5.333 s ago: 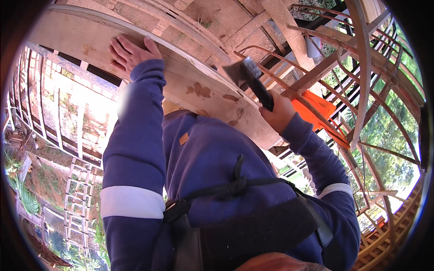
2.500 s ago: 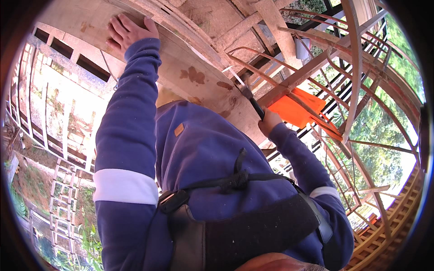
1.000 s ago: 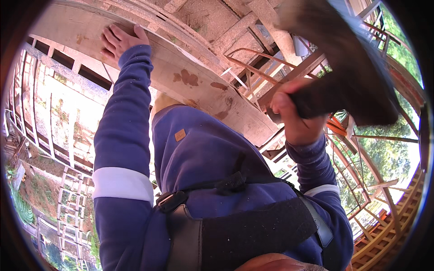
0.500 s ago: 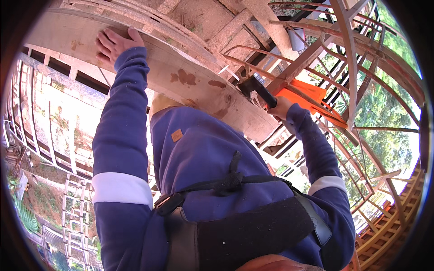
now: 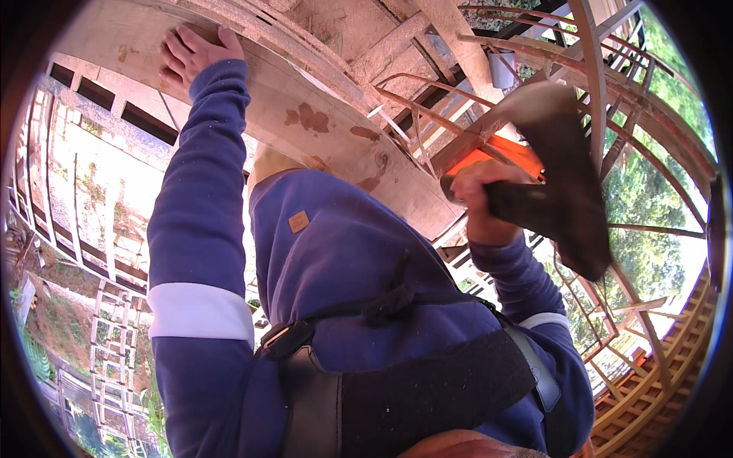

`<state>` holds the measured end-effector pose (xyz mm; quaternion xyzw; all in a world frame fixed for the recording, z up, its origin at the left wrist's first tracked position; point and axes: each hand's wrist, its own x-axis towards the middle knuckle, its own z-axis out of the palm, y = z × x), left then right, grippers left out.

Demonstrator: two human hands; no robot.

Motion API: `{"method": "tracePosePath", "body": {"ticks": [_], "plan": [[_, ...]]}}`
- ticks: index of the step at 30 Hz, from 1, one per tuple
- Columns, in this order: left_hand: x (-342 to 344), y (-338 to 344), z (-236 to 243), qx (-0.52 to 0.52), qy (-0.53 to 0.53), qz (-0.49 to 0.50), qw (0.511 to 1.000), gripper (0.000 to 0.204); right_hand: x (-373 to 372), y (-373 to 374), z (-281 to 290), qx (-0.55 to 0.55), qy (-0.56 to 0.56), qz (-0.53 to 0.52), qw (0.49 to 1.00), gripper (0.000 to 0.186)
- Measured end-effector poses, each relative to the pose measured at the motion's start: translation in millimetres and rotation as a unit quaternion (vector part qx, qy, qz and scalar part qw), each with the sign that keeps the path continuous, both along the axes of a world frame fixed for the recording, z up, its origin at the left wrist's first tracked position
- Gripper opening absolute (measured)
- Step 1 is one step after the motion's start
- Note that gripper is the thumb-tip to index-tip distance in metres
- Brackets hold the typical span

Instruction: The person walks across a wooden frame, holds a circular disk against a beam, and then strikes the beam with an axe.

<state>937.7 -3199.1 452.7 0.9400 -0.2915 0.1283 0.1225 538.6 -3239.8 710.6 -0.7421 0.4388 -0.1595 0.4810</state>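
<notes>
A long wooden plank (image 5: 267, 99) slants from the upper left toward the middle, with brown damp-looking patches on its face. My left hand (image 5: 200, 57) lies on the plank near its far left part, fingers spread, holding nothing. My right hand (image 5: 489, 202) is closed round the short dark handle of a hatchet (image 5: 569, 191). The hatchet's broad head is raised to the right of the plank's near end, apart from the wood, and slightly blurred by motion.
Bent rusty bars and beams form a frame (image 5: 595, 84) at the right. Behind my right hand is an orange sheet (image 5: 519, 153). A slatted wooden lattice (image 5: 672, 366) curves at the lower right. Open framing (image 5: 114, 336) shows the ground below at the left.
My right hand has lifted the hatchet off the plank's edge, up toward me and to the right. My left hand remains on the plank.
</notes>
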Motion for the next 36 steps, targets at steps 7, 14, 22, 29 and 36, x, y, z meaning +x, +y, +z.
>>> {"method": "tracePosePath", "body": {"ticks": [7, 14, 22, 29, 36], "plan": [[-2.4, 1.0, -1.7, 0.013, -0.006, 0.015, 1.0, 0.079, -148.6, 19.0, -97.5, 0.201, 0.567, -0.017, 0.798, 0.033], [3.0, 0.9, -2.8, 0.026, -0.037, 0.002, 0.999, 0.079, -138.5, 18.2, -64.7, 0.212, 0.323, -0.137, 0.912, 0.019], [5.1, 1.1, -9.0, 0.058, -0.057, 0.009, 0.997, 0.08, -72.0, 31.8, 25.6, 0.036, 0.136, -0.019, 0.99, 0.024], [7.3, 4.1, -7.0, 0.033, -0.026, -0.008, 0.999, 0.082, -112.5, 37.8, -13.9, -0.027, 0.219, 0.029, 0.975, 0.012], [5.2, 0.6, -3.7, 0.035, -0.021, 0.002, 0.999, 0.08, -126.3, -9.7, -26.0, 0.299, 0.478, -0.021, 0.826, 0.021]]}}
